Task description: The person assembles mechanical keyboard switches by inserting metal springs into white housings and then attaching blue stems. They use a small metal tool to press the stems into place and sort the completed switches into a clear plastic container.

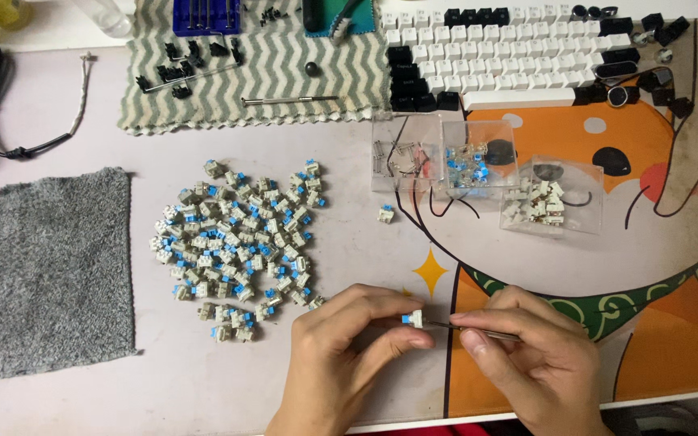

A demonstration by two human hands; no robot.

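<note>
- While the left hand (341,355) pinches a small grey keyboard switch with a blue stem (414,319) between thumb and forefinger, it holds the part just above the pale desk mat (203,387), near the front edge.
- The right hand (527,363) has its fingers pressed together around a thin metal pick (466,328), whose tip touches the right side of the held switch.
- To the left of the hands lies a loose heap of grey switches with blue stems (236,246), spread over the mat and well apart from the held one.
- One single grey and blue switch (385,213) sits alone between the heap and the boxes.
- Three clear plastic boxes stand beyond the hands: one with thin metal springs (401,153), one with blue parts (474,165), one with whitish housings (551,202).
- A grey fuzzy cloth (42,274) lies at the far left.
- A green and white zigzag towel (268,64) at the top carries small black parts and a slim metal screwdriver (288,100).
- A keyboard with white and black keycaps (519,56) rests at the top right, with loose black keycaps (664,89) beside it.
- The orange cartoon print (672,347) covers the mat's right side.
</note>
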